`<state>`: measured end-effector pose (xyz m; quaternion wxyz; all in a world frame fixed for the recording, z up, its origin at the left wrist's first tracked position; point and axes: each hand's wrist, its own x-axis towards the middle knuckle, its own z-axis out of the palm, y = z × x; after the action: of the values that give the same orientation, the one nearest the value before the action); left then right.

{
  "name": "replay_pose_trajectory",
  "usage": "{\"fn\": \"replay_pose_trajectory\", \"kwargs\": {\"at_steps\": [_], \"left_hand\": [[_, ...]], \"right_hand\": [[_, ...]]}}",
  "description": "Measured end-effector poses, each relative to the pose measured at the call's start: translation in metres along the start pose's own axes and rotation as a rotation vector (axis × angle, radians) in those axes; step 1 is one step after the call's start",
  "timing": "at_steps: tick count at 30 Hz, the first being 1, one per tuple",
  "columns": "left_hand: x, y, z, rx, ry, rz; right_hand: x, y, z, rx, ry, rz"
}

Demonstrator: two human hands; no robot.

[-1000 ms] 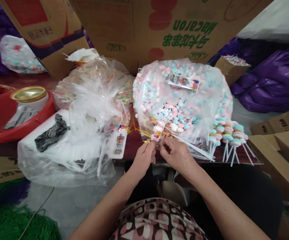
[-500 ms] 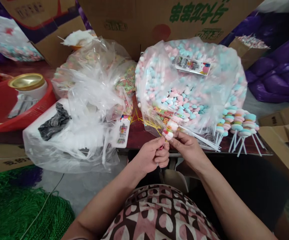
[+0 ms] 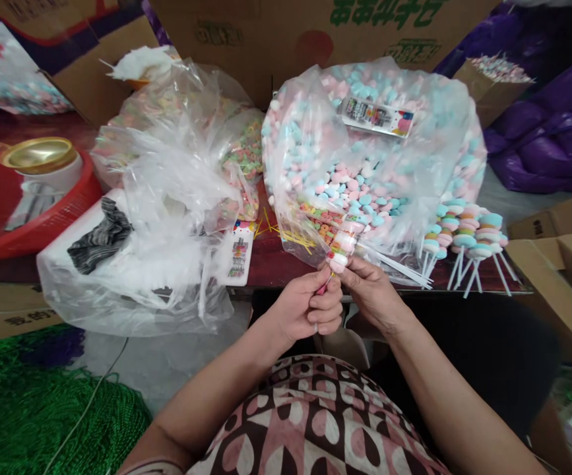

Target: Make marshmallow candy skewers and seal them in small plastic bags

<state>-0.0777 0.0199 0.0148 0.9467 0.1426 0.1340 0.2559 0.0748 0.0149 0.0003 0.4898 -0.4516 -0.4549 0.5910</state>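
Holding candy stick (image 3: 342,247) by the desk (image 3: 276,262): left hand (image 3: 310,305), fingers curled tight round its base; right hand (image 3: 372,290) pinching its side.

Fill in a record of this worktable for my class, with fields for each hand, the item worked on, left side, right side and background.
Left hand: closed at the base of the candy stack
Right hand: fingers at its lower right; grip partly hidden
Item: candy stack, upper part in printed clear wrapping
Left side: red basket, striped cloth
Right side: white sticks, candy skewers
Background: cardboard box
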Motion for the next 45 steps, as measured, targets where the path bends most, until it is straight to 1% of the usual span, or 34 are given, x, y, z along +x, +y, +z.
{"fn": "replay_pose_trajectory", "kwargs": {"at_steps": [2,3,4,5,7,9,11,13,15,17,20,23,25,28,30,31,33,35,37,39,41,43,44,45], "left_hand": [[0.000,0.000,0.001,-0.007,0.002,-0.028],[-0.001,-0.001,0.001,-0.007,-0.002,-0.041],[0.000,-0.001,0.000,-0.004,-0.004,-0.049],[0.000,-0.003,0.000,0.002,-0.004,-0.052],[0.003,-0.005,0.000,0.027,0.022,-0.031],[0.007,-0.008,0.001,0.066,0.112,0.037],[0.013,-0.009,0.004,0.106,0.242,0.144],[0.017,-0.010,0.007,0.136,0.342,0.239],[0.019,-0.010,0.009,0.163,0.379,0.290],[0.019,-0.010,0.010,0.203,0.378,0.304],[0.019,-0.011,0.010,0.291,0.372,0.316],[0.018,-0.016,0.005,0.370,0.390,0.357],[0.019,-0.020,0.001,0.409,0.397,0.378],[0.019,-0.024,-0.005,0.471,0.381,0.401],[0.020,-0.022,-0.006,0.541,0.385,0.459],[0.020,-0.020,-0.005,0.568,0.390,0.495],[0.019,-0.010,0.001,0.562,0.369,0.543],[0.016,0.002,0.013,0.495,0.302,0.570],[0.009,0.013,0.026,0.464,0.239,0.599],[0.001,0.018,0.036,0.501,0.217,0.586],[-0.006,0.017,0.039,0.567,0.211,0.524],[-0.007,0.011,0.034,0.646,0.216,0.432],[-0.005,0.007,0.030,0.671,0.220,0.379],[-0.001,0.005,0.026,0.671,0.227,0.328]], "right_hand": [[-0.002,-0.003,-0.001,-0.048,-0.083,0.016],[-0.003,-0.003,-0.002,-0.074,-0.094,0.020],[-0.003,-0.003,-0.002,-0.095,-0.078,0.015],[-0.004,-0.002,-0.002,-0.112,-0.036,-0.002],[-0.004,0.001,-0.001,-0.150,0.081,-0.050],[-0.004,0.003,0.003,-0.256,0.190,-0.145],[-0.004,0.001,0.005,-0.442,0.265,-0.294],[-0.003,-0.001,0.007,-0.604,0.308,-0.447],[-0.003,-0.004,0.007,-0.649,0.308,-0.525],[-0.004,-0.007,0.005,-0.617,0.276,-0.520],[-0.007,-0.012,0.005,-0.585,0.219,-0.418],[-0.011,-0.015,0.008,-0.571,0.215,-0.316],[-0.014,-0.015,0.010,-0.583,0.241,-0.298],[-0.017,-0.016,0.012,-0.727,0.328,-0.353],[-0.019,-0.017,0.011,-0.878,0.384,-0.442],[-0.020,-0.018,0.010,-0.943,0.389,-0.487],[-0.020,-0.017,0.007,-1.026,0.352,-0.550],[-0.019,-0.015,0.002,-1.061,0.282,-0.569],[-0.016,-0.014,-0.003,-1.070,0.259,-0.568],[-0.012,-0.018,-0.008,-1.054,0.303,-0.555],[-0.009,-0.028,-0.011,-1.021,0.399,-0.542],[-0.010,-0.043,-0.010,-1.011,0.471,-0.563],[-0.011,-0.050,-0.007,-1.017,0.479,-0.590],[-0.014,-0.056,-0.003,-1.026,0.460,-0.627]]}}
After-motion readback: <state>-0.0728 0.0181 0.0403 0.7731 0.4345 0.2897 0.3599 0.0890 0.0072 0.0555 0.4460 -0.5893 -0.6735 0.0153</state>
